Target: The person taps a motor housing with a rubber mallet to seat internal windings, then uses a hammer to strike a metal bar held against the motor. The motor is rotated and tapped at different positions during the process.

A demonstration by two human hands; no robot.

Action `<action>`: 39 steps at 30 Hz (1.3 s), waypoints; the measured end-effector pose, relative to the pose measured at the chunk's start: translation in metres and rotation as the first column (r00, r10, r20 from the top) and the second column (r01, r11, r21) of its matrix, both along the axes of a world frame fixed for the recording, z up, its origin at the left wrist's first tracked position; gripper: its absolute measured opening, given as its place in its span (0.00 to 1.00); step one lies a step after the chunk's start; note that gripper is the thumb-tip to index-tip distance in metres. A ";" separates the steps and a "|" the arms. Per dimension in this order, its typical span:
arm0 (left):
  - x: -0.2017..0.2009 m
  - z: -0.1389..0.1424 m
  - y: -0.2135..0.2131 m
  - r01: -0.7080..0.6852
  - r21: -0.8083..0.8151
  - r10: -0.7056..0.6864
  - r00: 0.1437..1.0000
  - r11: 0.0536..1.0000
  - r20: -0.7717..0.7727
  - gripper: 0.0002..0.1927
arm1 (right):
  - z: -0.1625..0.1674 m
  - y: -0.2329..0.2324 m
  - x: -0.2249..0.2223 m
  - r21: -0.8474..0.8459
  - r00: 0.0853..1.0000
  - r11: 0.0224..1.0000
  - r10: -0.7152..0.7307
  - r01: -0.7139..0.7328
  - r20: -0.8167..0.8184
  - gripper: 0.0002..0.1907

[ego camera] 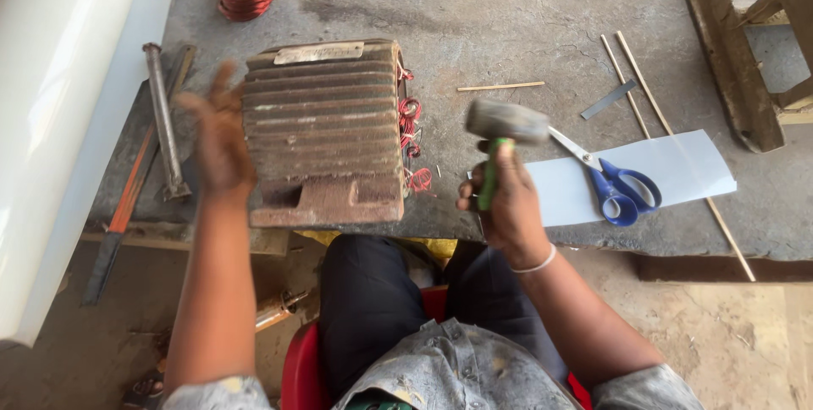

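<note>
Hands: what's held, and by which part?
Right hand grips a mallet by its green handle, below the head. Left hand is open, holding nothing, beside the motor.

The person's bare left hand (pixel 218 135) is raised with the palm open and the fingers spread and pointing upward, its outline blurred; the bare left forearm runs straight down from it toward a short grey sleeve at the bottom of the view. The bare right hand (pixel 506 202) is curled into a tight fist with the thumb uppermost. A thin white band circles the right wrist, and the forearm slants down to the right.
</note>
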State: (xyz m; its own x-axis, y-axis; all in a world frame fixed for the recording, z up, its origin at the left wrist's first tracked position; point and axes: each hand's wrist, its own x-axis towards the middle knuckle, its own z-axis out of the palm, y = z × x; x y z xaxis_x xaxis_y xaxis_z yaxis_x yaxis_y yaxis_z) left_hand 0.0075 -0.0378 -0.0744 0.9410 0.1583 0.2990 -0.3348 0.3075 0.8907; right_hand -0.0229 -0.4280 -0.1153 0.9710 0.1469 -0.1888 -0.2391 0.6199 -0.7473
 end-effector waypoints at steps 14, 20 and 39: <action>0.023 -0.037 -0.026 0.244 0.433 -0.049 0.909 0.868 -0.414 0.47 | -0.016 0.017 0.012 -0.105 0.976 0.989 0.085 -0.107 -0.201 0.23; 0.025 -0.039 -0.019 0.250 0.422 -0.047 0.899 0.871 -0.436 0.45 | -0.021 0.007 0.014 0.114 0.962 0.956 -0.265 0.270 -0.059 0.25; 0.031 -0.035 -0.022 0.235 0.453 -0.033 0.911 0.860 -0.411 0.40 | -0.015 0.020 -0.021 -0.371 0.976 0.922 0.172 -0.112 0.132 0.16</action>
State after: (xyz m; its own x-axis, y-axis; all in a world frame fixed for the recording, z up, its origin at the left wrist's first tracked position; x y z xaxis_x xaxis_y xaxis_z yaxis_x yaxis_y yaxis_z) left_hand 0.0384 -0.0601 -0.1097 0.9958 -0.0471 -0.0782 0.0686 -0.1787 0.9815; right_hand -0.0435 -0.4075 -0.1304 0.9665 0.2365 -0.0997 -0.1641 0.2708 -0.9485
